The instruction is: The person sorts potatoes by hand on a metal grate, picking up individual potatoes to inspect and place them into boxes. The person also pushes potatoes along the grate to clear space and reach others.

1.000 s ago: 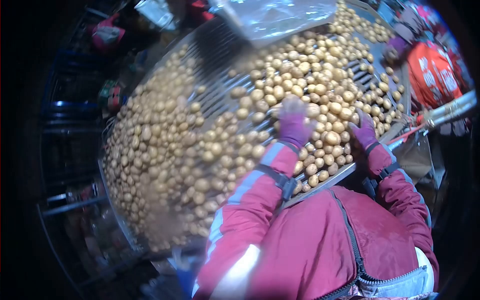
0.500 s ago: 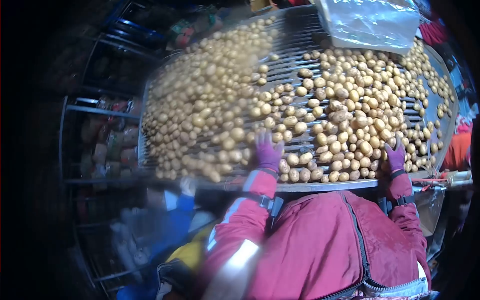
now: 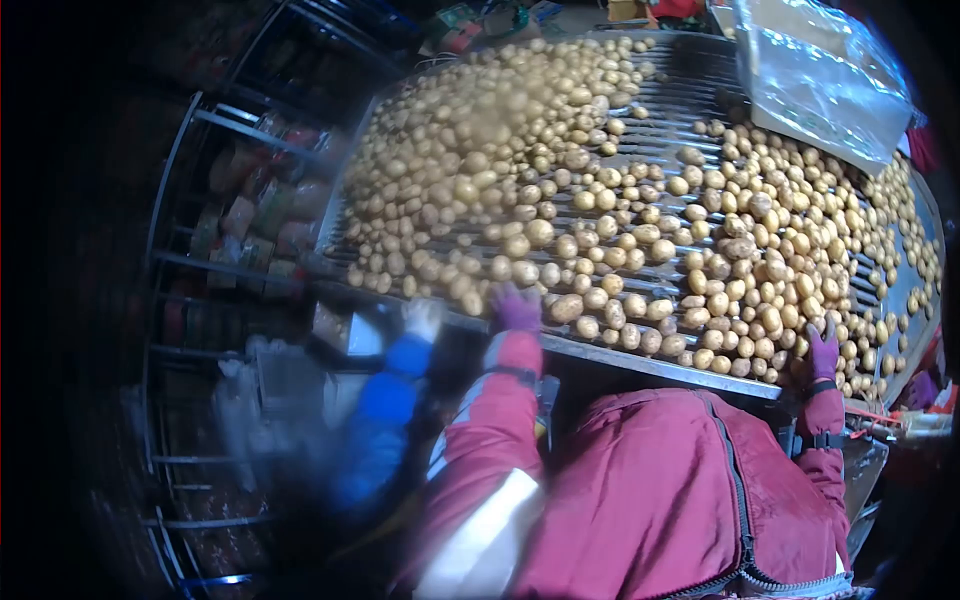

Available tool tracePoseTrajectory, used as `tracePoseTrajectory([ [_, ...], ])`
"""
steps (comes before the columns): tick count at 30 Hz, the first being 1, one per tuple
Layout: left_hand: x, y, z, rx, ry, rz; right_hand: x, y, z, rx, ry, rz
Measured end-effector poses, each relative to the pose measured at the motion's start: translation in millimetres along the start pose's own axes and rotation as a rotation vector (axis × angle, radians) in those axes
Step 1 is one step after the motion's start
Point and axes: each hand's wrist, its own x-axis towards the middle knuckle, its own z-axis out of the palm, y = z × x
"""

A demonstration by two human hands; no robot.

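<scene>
Many potatoes (image 3: 775,265) lie over a slatted metal sorting table (image 3: 690,125). My left hand (image 3: 517,308), in a purple glove, is at the table's near edge, its fingers against the nearest potatoes. It is slightly blurred, but the fingers look extended, and no potato shows in its grasp. Farther right, my right hand (image 3: 823,350), gloved in purple too, rests with spread fingers against potatoes near the right end of that edge. Both hands are open. Potatoes at the upper left are smeared in the picture.
Left of my left hand, a co-worker's white-gloved hand (image 3: 422,318) and blue sleeve (image 3: 385,410) reach the near edge. A clear plastic-covered box (image 3: 825,85) stands at the back right. Metal racks (image 3: 255,140) holding bags are on the left. The table has a metal front rim (image 3: 660,368).
My left hand has drawn back and left along the near edge. My right hand stays among the potatoes at the right. The co-worker's blue arm has come closer, and the view has turned left.
</scene>
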Motion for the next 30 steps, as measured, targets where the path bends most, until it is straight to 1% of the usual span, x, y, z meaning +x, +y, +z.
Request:
tracePoseTrajectory([
  [1,0,30,-12,0.002,-0.041,-0.067,0,-6,-4,0.015,-0.024,0.045],
  [2,0,53,-11,-0.213,0.007,-0.035,7,22,-4,-0.014,-0.047,-0.058],
  [3,-3,73,-1,-0.427,0.056,-0.002,9,8,-5,0.099,-0.029,0.027],
  [5,-14,97,44,-0.224,0.148,0.326,14,-21,-7,0.334,0.037,0.19],
  [6,-16,107,19,-0.306,0.035,0.333,19,-27,-5,0.28,0.056,0.118],
  [7,-9,102,8,-0.335,0.046,0.342,25,-29,-4,0.227,0.08,0.047],
  [9,7,91,-11,-0.392,0.069,0.361,27,-49,-4,0.173,0.036,0.019],
  [10,24,69,-22,-0.364,0.097,0.311,27,-61,-1,0.146,0.012,0.005],
  [12,55,9,-19,-0.241,0.217,0.088,24,-79,12,0.212,0.02,0.017],
  [14,71,-29,-12,-0.111,0.254,-0.038,18,-97,21,0.295,0.003,0.032],
  [15,79,-48,-8,-0.048,0.265,-0.103,17,-100,23,0.263,0.013,0.033],
  [16,77,-37,-18,0.023,0.243,-0.114,18,-105,29,0.233,0.02,0.032],
  [17,78,-26,-14,0.016,0.218,-0.101,20,-108,34,0.203,0.028,0.03],
  [18,79,-9,-9,-0.101,0.185,-0.005,22,-110,35,0.11,0.02,-0.008],
  [20,81,26,-4,-0.33,0.127,0.211,29,-116,42,0.075,0.078,0.007],
  [21,83,37,-4,-0.38,0.121,0.291,34,-116,44,0.055,0.103,0.013],
  [22,91,40,-9,-0.419,0.13,0.33,37,-118,42,0.102,0.104,0.103],
  [23,103,30,-8,-0.41,0.198,0.323,40,-115,41,-0.017,0.104,0.052],
  [24,114,19,-5,-0.4,0.266,0.315,51,-82,35,-0.136,0.104,0.002],
  [25,137,-4,-9,-0.466,0.18,0.188,59,-55,32,-0.253,0.104,-0.048],
  [26,160,-27,-14,-0.524,0.102,0.056,62,-41,32,-0.4,0.122,-0.063],
  [27,184,-51,-27,-0.554,-0.096,-0.143,61,-43,35,-0.481,0.113,-0.039],
  [28,203,-86,-6,-0.538,0.033,-0.19,58,-49,38,-0.563,0.107,-0.013],
  [30,243,-159,44,-0.677,0.157,-0.257,48,-65,44,-0.734,0.115,0.06],
])
